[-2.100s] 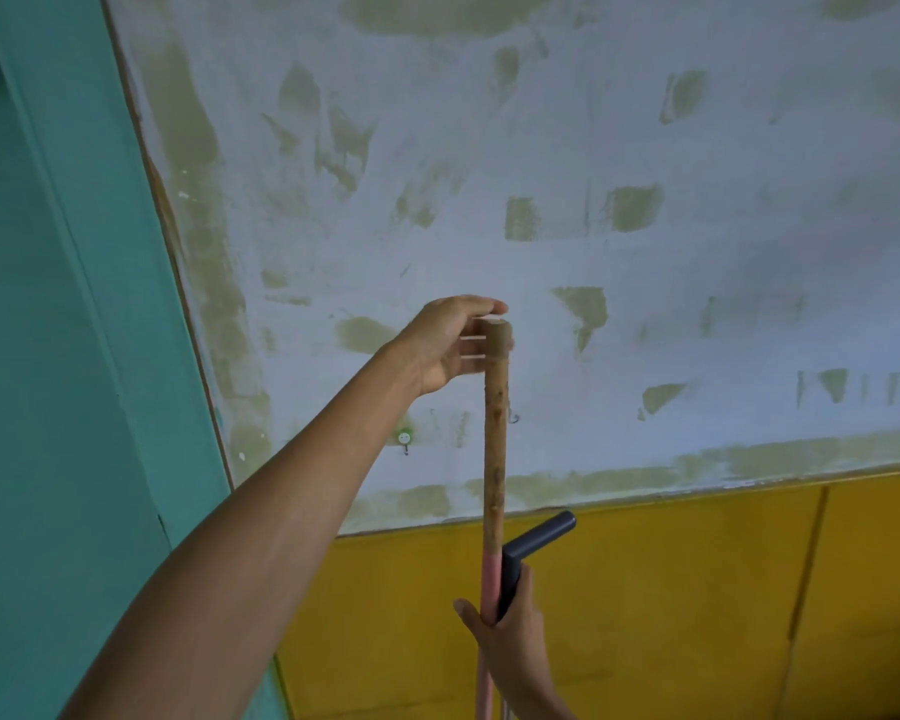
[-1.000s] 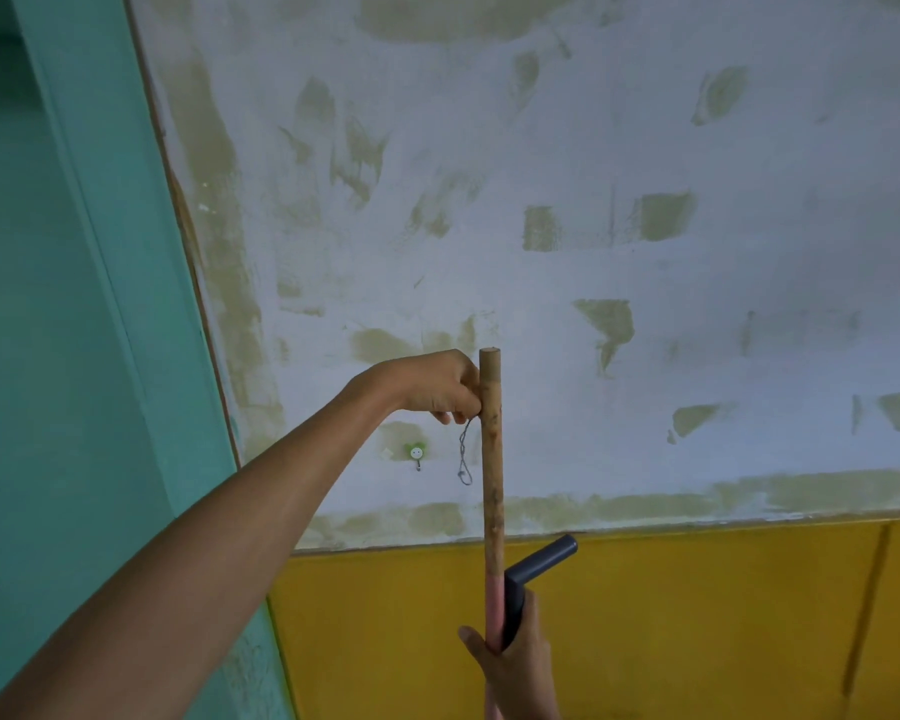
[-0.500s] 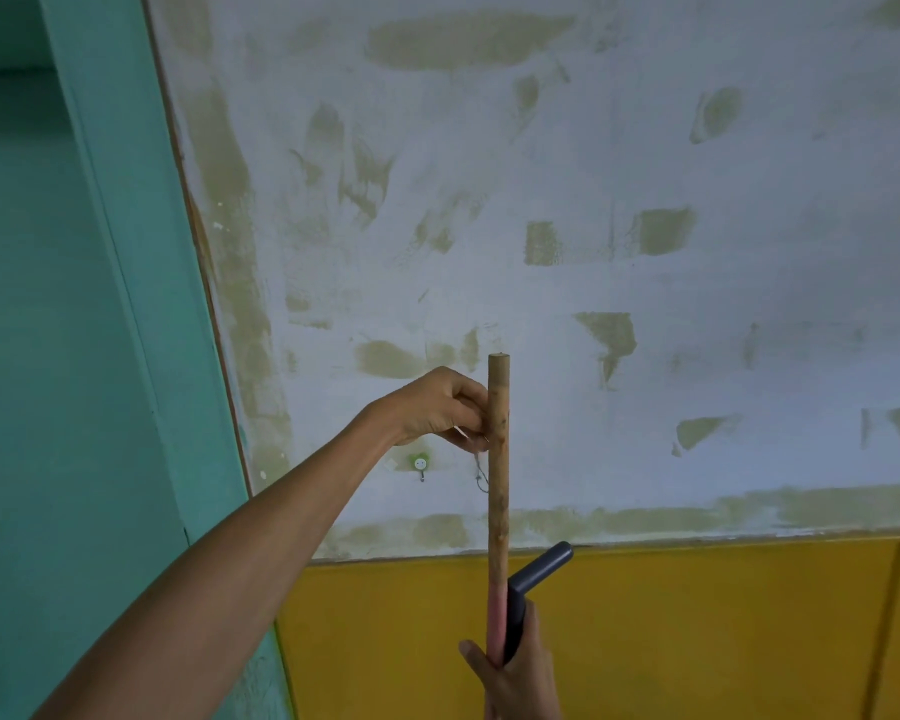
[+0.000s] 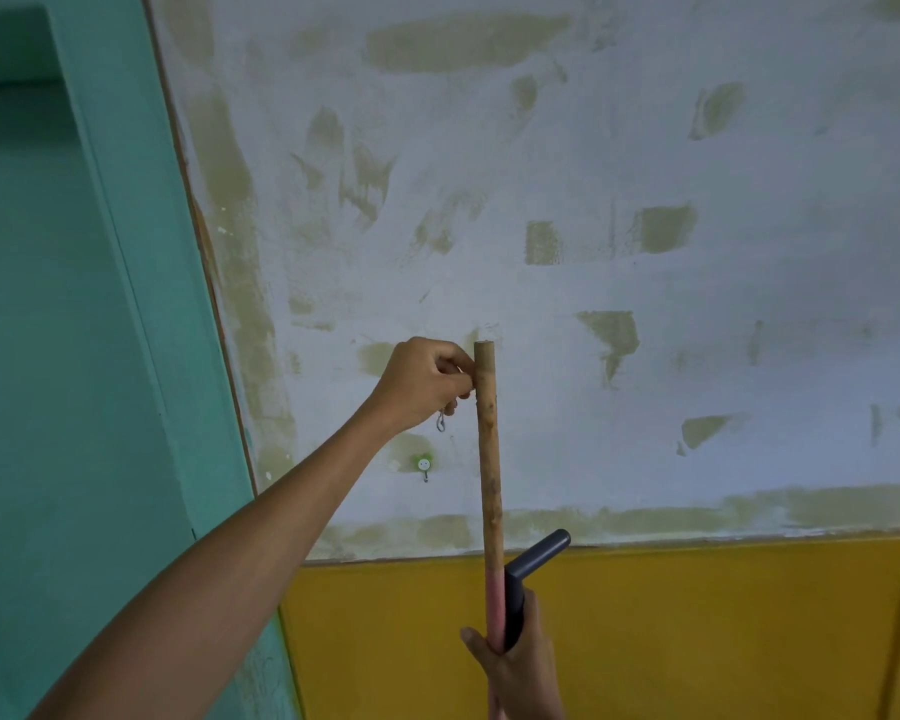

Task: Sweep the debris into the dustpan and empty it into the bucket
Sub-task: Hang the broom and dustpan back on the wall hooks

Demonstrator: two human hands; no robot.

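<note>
A wooden broom handle stands upright in front of the wall, its lower part pink. My right hand grips it low down together with the dark dustpan handle, which sticks out up and to the right. My left hand is closed beside the top of the broom handle, pinching a thin wire loop that hangs from it. The broom head, the dustpan body, the debris and the bucket are out of view.
A small white wall hook is fixed to the patchy white wall, just below my left hand. A teal door frame runs down the left. Yellow panelling covers the lower wall.
My left hand slid from the top end of the broom handle to its side and pinched the wire loop. The view tilted slightly; the right hand kept its grip.
</note>
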